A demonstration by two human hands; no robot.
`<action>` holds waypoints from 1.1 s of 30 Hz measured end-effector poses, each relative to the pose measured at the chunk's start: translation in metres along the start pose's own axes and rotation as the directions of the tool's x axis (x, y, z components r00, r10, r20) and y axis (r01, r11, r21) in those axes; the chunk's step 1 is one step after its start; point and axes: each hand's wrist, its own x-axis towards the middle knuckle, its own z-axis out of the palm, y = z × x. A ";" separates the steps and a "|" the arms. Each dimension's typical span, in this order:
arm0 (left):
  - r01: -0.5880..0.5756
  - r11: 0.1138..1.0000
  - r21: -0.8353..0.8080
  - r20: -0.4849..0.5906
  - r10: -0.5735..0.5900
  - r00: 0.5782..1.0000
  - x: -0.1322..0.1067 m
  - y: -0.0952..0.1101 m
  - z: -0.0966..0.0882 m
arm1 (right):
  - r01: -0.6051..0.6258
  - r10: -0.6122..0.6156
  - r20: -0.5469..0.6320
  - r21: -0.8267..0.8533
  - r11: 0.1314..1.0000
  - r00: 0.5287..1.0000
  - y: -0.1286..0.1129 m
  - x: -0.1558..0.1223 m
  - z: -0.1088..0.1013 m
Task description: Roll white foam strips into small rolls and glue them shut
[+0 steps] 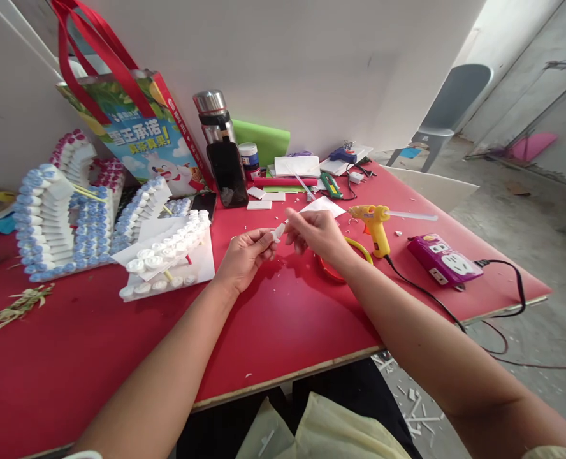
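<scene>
At the centre of the frame, above our red desk [283, 338], our left hand [249, 252] pinches a small white piece [278, 231] between thumb and fingers. Our right hand [315, 234] is just beside it, fingers curled; we cannot tell whether it grips anything. We see a yellow glue gun [375, 226] right of centre.

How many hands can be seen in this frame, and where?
2: the left hand, pinching a small white piece, and the right hand, close beside it, both over the red table.
</scene>
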 end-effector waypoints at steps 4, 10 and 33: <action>0.160 0.952 -0.260 0.052 -0.152 0.987 -0.001 0.003 0.000 | 0.005 0.002 -0.052 0.122 0.992 0.999 -0.003 0.001 -0.002; 0.219 0.902 -0.372 0.062 -0.211 0.976 0.000 0.002 -0.003 | 0.082 -0.090 0.090 0.090 0.993 0.992 -0.004 -0.004 0.003; -0.007 0.999 -0.048 -0.020 0.006 1.000 -0.004 0.003 0.005 | 0.253 -0.259 0.012 -0.262 0.931 0.966 0.001 -0.007 0.006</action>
